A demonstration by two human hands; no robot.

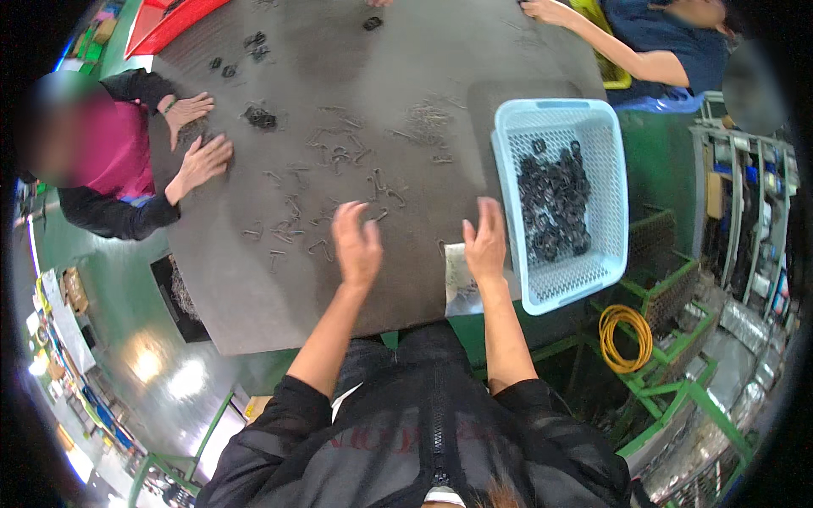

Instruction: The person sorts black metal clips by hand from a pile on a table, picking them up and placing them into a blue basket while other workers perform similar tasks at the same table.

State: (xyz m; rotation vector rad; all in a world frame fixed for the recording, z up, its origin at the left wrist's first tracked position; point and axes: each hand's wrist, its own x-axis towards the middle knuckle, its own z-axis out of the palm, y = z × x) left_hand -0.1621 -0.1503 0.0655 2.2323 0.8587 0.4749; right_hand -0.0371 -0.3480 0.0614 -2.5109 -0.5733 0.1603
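Both my hands are over the grey table (406,292) with nothing held in them. My left hand (359,247) has its fingers raised and its thumb apart, just right of scattered thin, bent metal pieces (290,227). More of these wire-like pieces (340,151) lie farther up the table. My right hand (485,245) is also open, thumb away from the fingers, beside the left wall of a light blue plastic basket (511,182). Small black parts (555,199) are heaped inside it. A pale, shiny sheet (458,284) lies under and beside my right wrist.
At the left, a co-worker's two hands (203,162) rest on the table by a small dark pile. Another person's arm (622,52) reaches in at the far right. Black clusters (260,117) and a red tray (165,25) are farther off. A yellow coiled hose (626,339) hangs lower right.
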